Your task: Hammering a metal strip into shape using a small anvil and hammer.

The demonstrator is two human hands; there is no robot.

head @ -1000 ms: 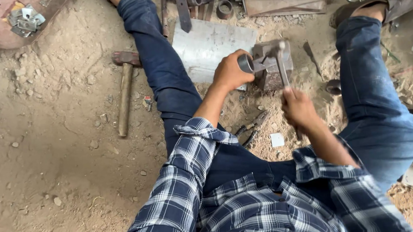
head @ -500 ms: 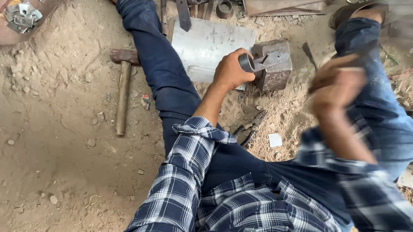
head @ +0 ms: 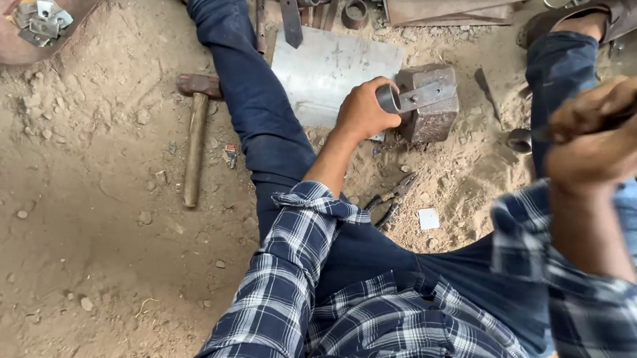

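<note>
Metal workshop, dirt floor [head: 76, 241] — hammer [head: 194, 135], steel sheet [head: 326, 70], pipe offcuts [head: 355, 10] — scrap everywhere.

The right hand [head: 607, 136] is blurred, its tool's handle running off the picture's right edge; the left hand's fingers [head: 372, 93] hide the metal piece's [head: 421, 95] end

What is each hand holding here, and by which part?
Left hand holds a metal clamp piece by its tube end on the steel block. Right hand grips a blurred tool handle.

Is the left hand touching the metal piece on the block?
Touching. The head view shows the left hand wrapped around the round end of the metal piece, which lies on the block.
</note>
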